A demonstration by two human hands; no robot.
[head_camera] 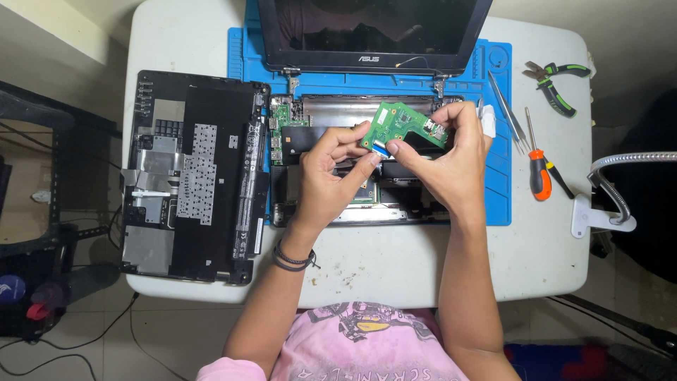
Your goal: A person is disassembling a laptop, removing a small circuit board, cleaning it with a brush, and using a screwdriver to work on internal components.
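Right now both hands hold a small green circuit board [403, 125] above the opened laptop base [352, 204], which lies on a blue mat [498, 176] on the white table [536, 261]. The right hand [451, 162] has its grip closed on the board, thumb pressed to the board's lower edge and fingers curled over its far right end. The left hand [331, 176] pinches closed at the board's lower left corner, where a thin ribbon tab seems to sit, though it is too small to be sure. Just beyond the grips stands the laptop screen [370, 28]; well off to the left of the left hand lies the removed keyboard cover [190, 176], upside down. To the right of the right hand, apart from it, lie tweezers [506, 113], a screwdriver with an orange handle [537, 166] and green-handled pliers [553, 81]. I judge the risk to be in the pinch: a sideways tug could tear the ribbon or bend its connector, and a slack right grip could drop the board onto the exposed parts beneath.
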